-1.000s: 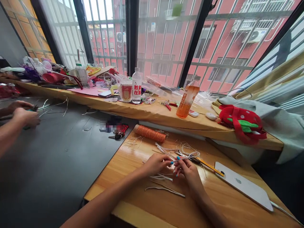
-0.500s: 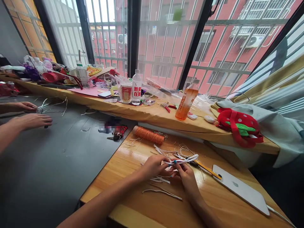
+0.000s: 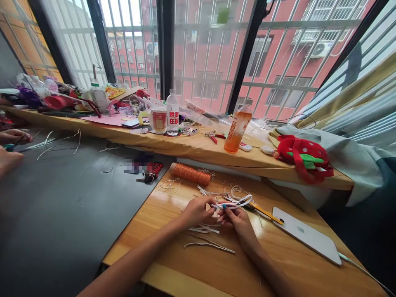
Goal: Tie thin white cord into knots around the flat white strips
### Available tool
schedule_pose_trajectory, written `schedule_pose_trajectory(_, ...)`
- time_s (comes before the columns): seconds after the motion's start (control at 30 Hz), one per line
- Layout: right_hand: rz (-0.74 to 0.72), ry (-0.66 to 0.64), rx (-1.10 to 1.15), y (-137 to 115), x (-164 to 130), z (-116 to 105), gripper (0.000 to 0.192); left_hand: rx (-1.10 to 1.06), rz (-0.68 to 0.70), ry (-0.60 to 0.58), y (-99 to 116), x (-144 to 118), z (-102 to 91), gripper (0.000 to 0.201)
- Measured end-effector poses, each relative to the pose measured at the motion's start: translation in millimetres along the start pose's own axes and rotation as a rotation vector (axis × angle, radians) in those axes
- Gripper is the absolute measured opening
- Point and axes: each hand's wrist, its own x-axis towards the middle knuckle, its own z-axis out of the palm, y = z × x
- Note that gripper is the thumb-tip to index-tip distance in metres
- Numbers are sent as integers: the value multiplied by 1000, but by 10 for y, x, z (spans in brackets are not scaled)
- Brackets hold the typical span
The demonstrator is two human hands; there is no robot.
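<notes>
Head view: left hand (image 3: 198,212) and right hand (image 3: 238,218) pinch white cord (image 3: 236,203), fingertips partly hidden

- Setting: informal craft workroom beside barred windows (image 3: 198,53).
- Wooden surface (image 3: 173,231): orange thread spool (image 3: 192,174), cut cord pieces (image 3: 208,245).
- Window ledge (image 3: 185,146): drink bottles (image 3: 236,128), pliers (image 3: 213,137), mixed craft clutter (image 3: 62,97).
- Grey surface (image 3: 68,206): a co-worker's hand (image 3: 14,136) among cord strips.

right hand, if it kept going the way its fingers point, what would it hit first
The right hand points up and left toward the left hand, both pinching the white cord loop. It would likely meet the left hand's fingers first, though depth is hard to judge.
</notes>
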Motion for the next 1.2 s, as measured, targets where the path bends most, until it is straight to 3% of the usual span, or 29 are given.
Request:
schedule_pose_trajectory(0.23,42,-44,86,-10,-4,-10,32,-14,-6,-24,-17,-5,-36,15)
schedule_pose_trajectory(0.47,67,-3,95,-3,15,-32,31,-84,-57,-118,55,-3,-67,8)
schedule_pose_trajectory(0.6,3,-12,17,-33,10,-73,31,-212,-47,-140,7,4,-78,8)
schedule_pose_trajectory(0.83,-110,114,-69,-81,-24,-55,33,-290,-25,-176,35,-5,-123,13)
schedule_pose_trajectory(1.2,-126,168,-131,-35,2,-89,34,-182,67,19,22,14,-105,15)
